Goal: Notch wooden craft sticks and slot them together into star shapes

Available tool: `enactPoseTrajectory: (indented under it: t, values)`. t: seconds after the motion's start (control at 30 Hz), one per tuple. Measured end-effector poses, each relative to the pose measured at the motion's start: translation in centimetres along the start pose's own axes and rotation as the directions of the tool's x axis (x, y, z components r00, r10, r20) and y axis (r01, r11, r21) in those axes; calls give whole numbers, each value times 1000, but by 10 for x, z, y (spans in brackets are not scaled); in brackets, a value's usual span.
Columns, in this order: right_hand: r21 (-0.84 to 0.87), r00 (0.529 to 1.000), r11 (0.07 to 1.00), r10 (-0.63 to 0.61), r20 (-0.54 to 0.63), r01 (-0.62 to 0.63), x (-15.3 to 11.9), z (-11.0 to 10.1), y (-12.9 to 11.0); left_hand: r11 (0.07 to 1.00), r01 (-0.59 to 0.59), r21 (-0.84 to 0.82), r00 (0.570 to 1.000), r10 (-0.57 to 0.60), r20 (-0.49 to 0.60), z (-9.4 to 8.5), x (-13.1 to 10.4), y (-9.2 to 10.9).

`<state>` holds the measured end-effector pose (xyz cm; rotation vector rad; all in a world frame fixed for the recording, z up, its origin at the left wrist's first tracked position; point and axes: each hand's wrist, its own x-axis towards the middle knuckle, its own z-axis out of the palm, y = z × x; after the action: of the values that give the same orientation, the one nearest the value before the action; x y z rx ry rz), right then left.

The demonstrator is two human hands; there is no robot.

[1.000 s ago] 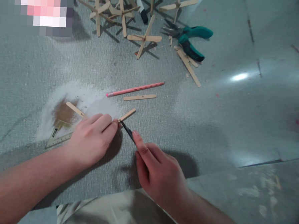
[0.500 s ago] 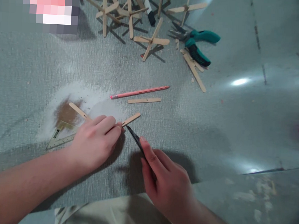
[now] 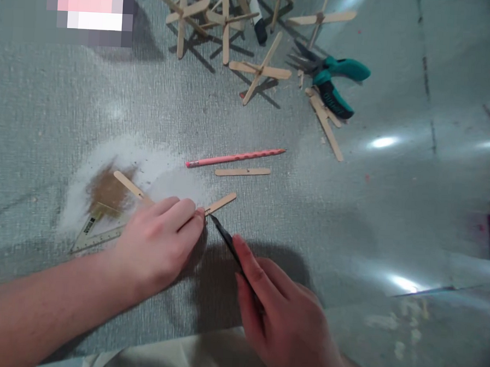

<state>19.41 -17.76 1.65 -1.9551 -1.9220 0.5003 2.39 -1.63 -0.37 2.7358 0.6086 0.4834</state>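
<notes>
Both of my hands rest low on a grey textured mat. My left hand (image 3: 159, 245) presses flat, fingers closed, on a wooden craft stick (image 3: 220, 203) whose two ends stick out on either side of it. My right hand (image 3: 279, 311) grips a thin black blade (image 3: 225, 238), its tip touching the stick just beside my left fingertips. Just beyond my hands lie a pink pencil (image 3: 235, 158) and a loose stick (image 3: 242, 172). Under my left wrist sits a clear ruler (image 3: 96, 233). Well beyond are teal pliers (image 3: 336, 81) and stick crosses (image 3: 261, 70).
</notes>
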Motion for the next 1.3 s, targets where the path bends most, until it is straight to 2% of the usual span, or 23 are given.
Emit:
enactPoseTrajectory:
  t: [0.27, 0.5, 0.7, 0.93, 1.13, 1.3]
  values:
    - [-33, 1000, 999, 7, 14, -6, -3, 0, -2, 1000, -8, -15, 1000, 8, 14, 1, -1, -1]
    - [-222, 999, 974, -39, -16, 35, 3, -7, -13, 1000, -6, 31, 999, 7, -36, -1, 4, 4]
    - [-321, 998, 945, -65, 17, 67, 8, -11, -17, 996, -64, 69, 998, 63, 23, -6, 6, 2]
    - [-253, 997, 964, -80, -3, 77, 9, 0, -12, 978, -160, 135, 987, 158, 26, -5, 4, 2]
    - [-135, 997, 988, -75, -37, 69, 10, 8, -1, 947, -149, 286, 988, 152, 11, -6, 5, 6]
    - [-133, 995, 989, -78, -68, 69, 10, 12, -1, 910, -99, 402, 989, 134, -60, -8, 5, 9]
